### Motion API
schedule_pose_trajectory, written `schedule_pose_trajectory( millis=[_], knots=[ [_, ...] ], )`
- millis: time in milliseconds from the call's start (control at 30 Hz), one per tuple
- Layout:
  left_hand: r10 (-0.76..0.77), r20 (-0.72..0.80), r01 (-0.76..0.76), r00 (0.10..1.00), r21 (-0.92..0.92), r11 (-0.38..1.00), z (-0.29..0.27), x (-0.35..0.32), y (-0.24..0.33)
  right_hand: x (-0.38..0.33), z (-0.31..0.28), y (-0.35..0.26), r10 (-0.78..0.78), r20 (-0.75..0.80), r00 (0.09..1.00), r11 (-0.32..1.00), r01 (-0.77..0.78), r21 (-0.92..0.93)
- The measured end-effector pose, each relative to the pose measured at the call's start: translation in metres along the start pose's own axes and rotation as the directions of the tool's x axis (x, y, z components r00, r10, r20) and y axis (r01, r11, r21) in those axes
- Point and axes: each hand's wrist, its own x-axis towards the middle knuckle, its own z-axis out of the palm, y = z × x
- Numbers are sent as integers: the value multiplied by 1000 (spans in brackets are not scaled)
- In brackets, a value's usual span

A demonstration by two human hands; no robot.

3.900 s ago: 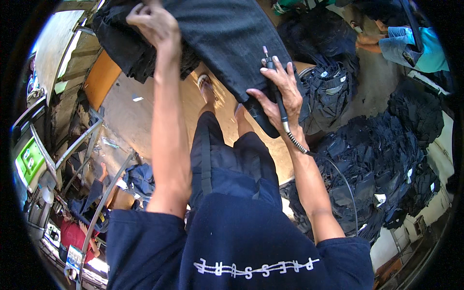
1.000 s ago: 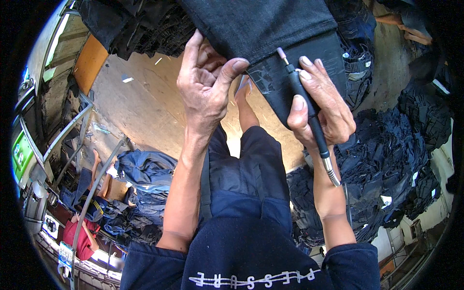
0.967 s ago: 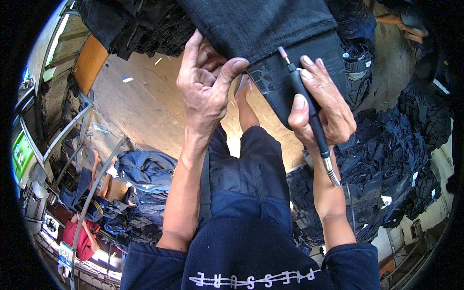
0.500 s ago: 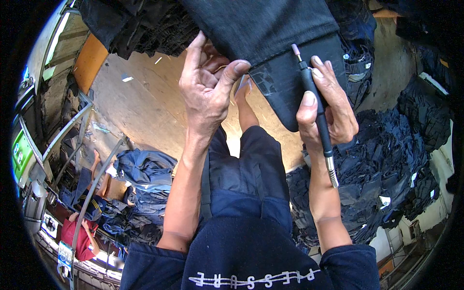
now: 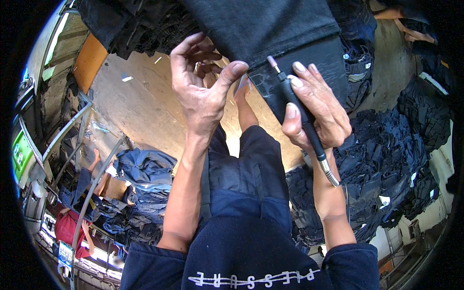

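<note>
A dark denim garment piece (image 5: pixel 270 29), likely a trouser leg with a seam across it, hangs in front of me. Pale scuff marks show on its lower panel near the left edge and on the right. My right hand (image 5: pixel 321 108) grips a black pen-shaped rotary grinder (image 5: pixel 305 116) with a small pink tip and a metal spring at its cable end. The tip lies over the denim by the seam; whether it touches, I cannot tell. At the denim's left edge my left hand (image 5: pixel 203 82) is open, fingers curved and apart, its thumb tip by the cloth.
Dark garments (image 5: pixel 140 29) are heaped at the top left, and a large pile of dark jeans (image 5: pixel 382 164) fills the right. Blue jeans (image 5: pixel 145 169) lie at the left beside metal rails (image 5: pixel 101 179). A person in red (image 5: pixel 72 227) is at the lower left; another person's arm (image 5: pixel 411 31) shows top right.
My right hand has moved left and slightly down with the grinder, and more pale scuffs show on the denim. My left hand has shifted left, its fingers spreading. Another person's arm has appeared top right.
</note>
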Motion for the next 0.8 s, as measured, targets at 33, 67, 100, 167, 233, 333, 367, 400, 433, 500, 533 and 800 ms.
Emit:
schedule_pose_trajectory(
  millis=[33,67,100,167,233,333,367,400,433,500,533,800],
  knots=[
    [-46,21,47,999,-31,998,0,0,3,0,0,0,-3,20,1000,1000,3,6],
    [-119,26,120,993,-60,991,0,-1,8,0,-1,-1,-9,51,999,1000,8,13],
    [-147,32,148,989,-56,987,1,-2,13,1,-1,-1,-12,70,998,1000,11,21],
    [-273,6,273,962,-48,961,3,-3,23,2,-1,-2,-31,107,994,999,27,45],
    [-308,-10,307,951,-57,950,3,-2,30,4,-4,0,-20,85,996,997,14,74],
    [-299,39,301,953,-63,951,0,2,30,10,-14,6,50,-25,998,995,-48,84],
    [-275,56,279,960,-97,955,-1,3,27,11,-17,8,77,-71,994,997,-76,28],
    [-312,83,321,947,-172,931,-3,4,22,12,-22,12,91,-61,994,996,-91,-4],
    [-297,100,312,949,-211,926,-4,4,16,12,-23,14,105,-103,989,994,-106,-7],
    [-279,138,309,950,-332,891,-5,4,1,11,-23,18,55,-48,997,997,-58,-43],
    [-250,152,291,956,-412,863,-4,3,-7,10,-22,20,25,-41,999,999,-27,-43],
    [-241,102,260,965,-474,841,-3,-5,-32,9,-19,22,-40,14,999,999,40,-5]
  ],
)
